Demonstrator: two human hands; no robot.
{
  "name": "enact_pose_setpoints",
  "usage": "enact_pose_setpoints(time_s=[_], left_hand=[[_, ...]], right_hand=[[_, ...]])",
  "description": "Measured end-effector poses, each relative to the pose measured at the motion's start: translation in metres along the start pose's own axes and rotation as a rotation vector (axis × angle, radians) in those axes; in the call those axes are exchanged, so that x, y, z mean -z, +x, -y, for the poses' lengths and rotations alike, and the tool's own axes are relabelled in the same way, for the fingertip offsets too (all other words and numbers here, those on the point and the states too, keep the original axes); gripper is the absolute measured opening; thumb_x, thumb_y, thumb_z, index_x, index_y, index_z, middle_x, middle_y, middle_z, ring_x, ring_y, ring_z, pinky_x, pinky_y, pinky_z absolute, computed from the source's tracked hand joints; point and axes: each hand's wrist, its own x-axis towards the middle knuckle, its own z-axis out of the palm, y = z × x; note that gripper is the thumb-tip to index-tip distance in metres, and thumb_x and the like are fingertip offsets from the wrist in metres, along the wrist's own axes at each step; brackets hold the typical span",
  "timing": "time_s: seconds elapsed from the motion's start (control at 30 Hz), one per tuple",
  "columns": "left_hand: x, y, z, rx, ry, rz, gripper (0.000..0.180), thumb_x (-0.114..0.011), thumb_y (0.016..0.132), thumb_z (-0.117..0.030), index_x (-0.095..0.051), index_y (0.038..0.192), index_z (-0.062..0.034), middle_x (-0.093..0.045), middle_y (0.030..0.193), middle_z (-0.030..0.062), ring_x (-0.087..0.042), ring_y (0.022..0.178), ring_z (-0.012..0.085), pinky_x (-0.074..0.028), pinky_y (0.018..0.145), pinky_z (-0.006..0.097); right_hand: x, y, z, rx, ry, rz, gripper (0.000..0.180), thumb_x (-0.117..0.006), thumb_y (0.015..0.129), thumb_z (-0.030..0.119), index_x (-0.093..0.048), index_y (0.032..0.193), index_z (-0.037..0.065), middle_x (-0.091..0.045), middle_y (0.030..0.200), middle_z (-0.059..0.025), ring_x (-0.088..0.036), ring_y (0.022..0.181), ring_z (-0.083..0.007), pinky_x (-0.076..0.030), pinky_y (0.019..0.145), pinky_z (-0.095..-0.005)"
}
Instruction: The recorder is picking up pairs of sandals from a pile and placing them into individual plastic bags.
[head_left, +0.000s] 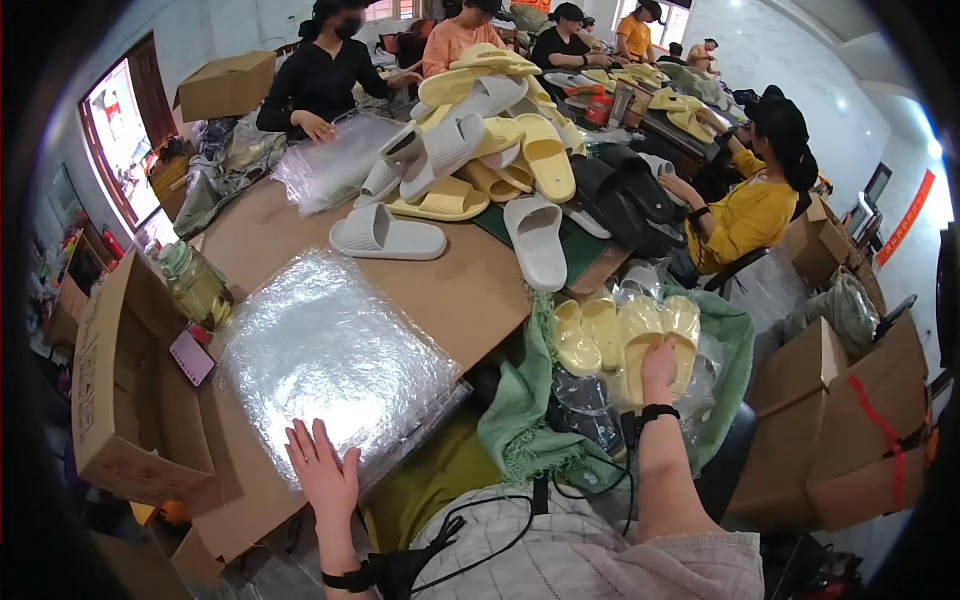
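Note:
My left hand [325,470] lies with fingers spread on the near edge of a stack of clear plastic bags [325,340], which covers the near part of the cardboard-topped table. To the right, my right hand [658,364] is closed on a pair of yellow slippers [640,325] in clear plastic; its fingertips are partly hidden. That pair lies in the mouth of a green woven sack [735,345]. Beside it in the sack is another bagged yellow pair [585,335], with a dark bagged pair [583,400] lower down.
Loose yellow, grey and black slippers are heaped beyond the bags, among them a grey slipper [387,233]. An open carton [130,390], a phone [191,358] and a glass jar [195,285] are at left. Cartons [840,420] stand right. Co-workers sit around the table.

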Motion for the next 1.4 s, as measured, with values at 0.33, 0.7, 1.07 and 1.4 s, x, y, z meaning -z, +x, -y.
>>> enact_pose_setpoints(time_s=[0.33, 0.7, 1.07, 1.4], left_hand=[[0.005, -0.006, 0.000, -0.004, -0.011, -0.031, 0.075, -0.065, 0.092, -0.041, -0.040, 0.149, 0.0005, -0.025, 0.159, 0.0315, -0.021, 0.146, 0.0521, -0.018, 0.119, 0.061], [0.000, -0.007, 0.007, -0.021, 0.013, -0.081, 0.075, -0.066, 0.091, -0.044, -0.044, 0.145, 0.0023, -0.029, 0.155, 0.0358, -0.023, 0.145, 0.0538, -0.019, 0.118, 0.061], [0.004, -0.007, 0.004, 0.054, -0.014, 0.009, 0.077, -0.059, 0.093, -0.054, -0.043, 0.148, -0.0008, -0.027, 0.156, 0.0359, -0.020, 0.146, 0.0536, -0.015, 0.120, 0.061], [0.001, -0.010, 0.004, 0.034, 0.007, -0.040, 0.076, -0.058, 0.094, -0.055, -0.046, 0.146, -0.0019, -0.030, 0.153, 0.0370, -0.024, 0.144, 0.0547, -0.018, 0.118, 0.061]], right_hand=[[0.026, -0.030, 0.024, 0.109, -0.135, 0.116, 0.059, -0.063, 0.093, 0.032, -0.046, 0.132, -0.009, -0.056, 0.131, -0.0240, -0.054, 0.123, -0.0378, -0.047, 0.099, -0.0479], [0.076, -0.098, 0.211, 0.878, 0.418, -0.078, 0.048, -0.074, 0.084, 0.031, -0.060, 0.122, 0.004, -0.053, 0.128, -0.0211, -0.050, 0.118, -0.0409, -0.041, 0.103, -0.0493], [0.005, -0.147, 0.404, 1.377, 0.478, 0.126, 0.055, -0.073, 0.083, 0.030, -0.059, 0.131, 0.006, -0.050, 0.145, -0.0165, -0.048, 0.133, -0.0355, -0.039, 0.109, -0.0506], [-0.010, -0.164, 0.392, 1.246, 0.110, -0.025, 0.020, -0.067, 0.087, 0.023, -0.062, 0.100, 0.009, -0.060, 0.102, -0.0092, -0.060, 0.101, -0.0279, -0.053, 0.083, -0.0410]])
